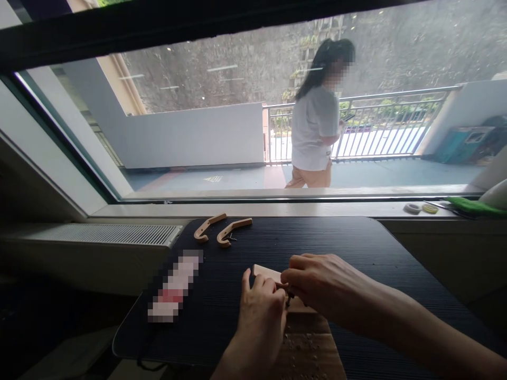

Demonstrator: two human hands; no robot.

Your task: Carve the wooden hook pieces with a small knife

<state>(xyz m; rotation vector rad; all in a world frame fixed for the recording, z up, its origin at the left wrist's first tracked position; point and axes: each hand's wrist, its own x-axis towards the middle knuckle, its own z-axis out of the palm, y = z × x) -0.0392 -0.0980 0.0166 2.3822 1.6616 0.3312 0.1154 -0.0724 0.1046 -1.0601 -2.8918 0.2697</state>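
A pale strip of wood (270,274) shows between my hands, low over the middle of the dark tabletop. My left hand (261,301) has its fingers bent over the near side of the strip, the index finger sticking up at its left end. At the strip's right end, my right hand (312,277) is closed in a pinch; what lies inside its fingers is hidden. A small dark metal piece (290,300) pokes out between the two hands. Underneath lies a brown board (311,345) with small bits scattered on it.
Two curved wooden hooks (206,228) lie at the table's far left, with small screws (233,238) beside them. Left of my hands is a blurred pink-white object (176,287). Tape rolls (412,209) rest on the windowsill (277,210). Outside the window, a person (317,121) walks past.
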